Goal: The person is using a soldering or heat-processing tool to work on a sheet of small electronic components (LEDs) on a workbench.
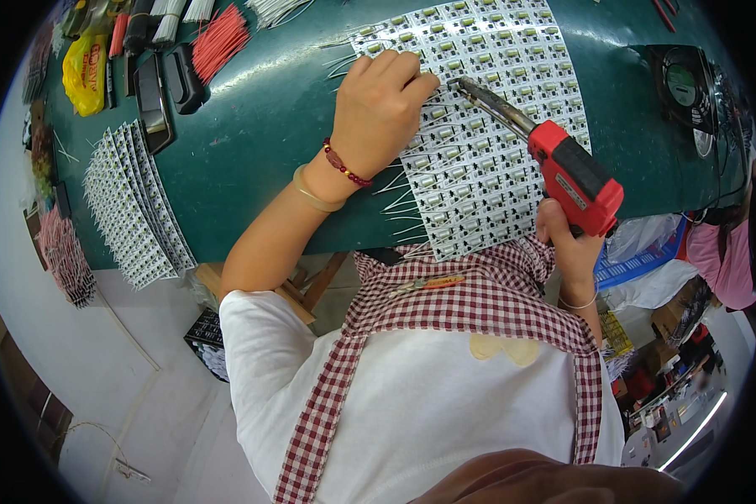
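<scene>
The step in hand appeared to be soldering; the next move called for steady heat application. The right hand (569, 242) grasped 1 red-and-black soldering gun (576, 178); the left hand (385, 99) was curled, its hold hidden. 1 circuit-board panel (487, 168) lay beneath the left hand; 1 fanned panel stack (130, 210) lay to that hand's left.

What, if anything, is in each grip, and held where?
The right grip holds the red soldering gun by its handle; whether the left grip holds anything is unclear.
</scene>
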`<state>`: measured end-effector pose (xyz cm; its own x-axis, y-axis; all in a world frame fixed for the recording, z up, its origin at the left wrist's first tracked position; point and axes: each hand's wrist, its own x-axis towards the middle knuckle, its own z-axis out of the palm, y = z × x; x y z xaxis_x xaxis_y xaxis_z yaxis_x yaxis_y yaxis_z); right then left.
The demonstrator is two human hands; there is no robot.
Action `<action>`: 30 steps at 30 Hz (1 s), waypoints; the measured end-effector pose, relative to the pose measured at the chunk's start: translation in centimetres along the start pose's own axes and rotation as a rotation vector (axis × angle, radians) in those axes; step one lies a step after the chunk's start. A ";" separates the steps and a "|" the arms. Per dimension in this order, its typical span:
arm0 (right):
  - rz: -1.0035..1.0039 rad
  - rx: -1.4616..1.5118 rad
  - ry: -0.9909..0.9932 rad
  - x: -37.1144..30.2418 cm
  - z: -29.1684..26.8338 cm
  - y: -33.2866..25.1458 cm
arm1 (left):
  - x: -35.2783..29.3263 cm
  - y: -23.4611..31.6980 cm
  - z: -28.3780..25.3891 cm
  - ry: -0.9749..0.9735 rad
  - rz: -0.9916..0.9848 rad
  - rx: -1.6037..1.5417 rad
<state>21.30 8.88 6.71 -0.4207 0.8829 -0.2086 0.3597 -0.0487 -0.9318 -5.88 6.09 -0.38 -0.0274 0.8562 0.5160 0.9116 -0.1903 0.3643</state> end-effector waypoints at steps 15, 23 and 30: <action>-0.011 -0.061 0.000 -0.5 -0.3 0.9 | 0.2 -0.1 0.1 0.002 0.031 -0.016; 0.098 -0.025 -0.002 -0.5 -0.2 0.7 | 0.2 0.0 -0.1 -0.003 0.046 -0.005; -0.067 -0.076 0.016 -0.7 0.3 0.5 | 0.2 0.1 -0.2 -0.013 0.045 0.016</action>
<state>21.54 8.15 6.32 -0.4329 0.8903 -0.1412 0.3937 0.0458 -0.9181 -5.90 6.14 -0.11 0.0191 0.8532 0.5213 0.9182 -0.2213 0.3285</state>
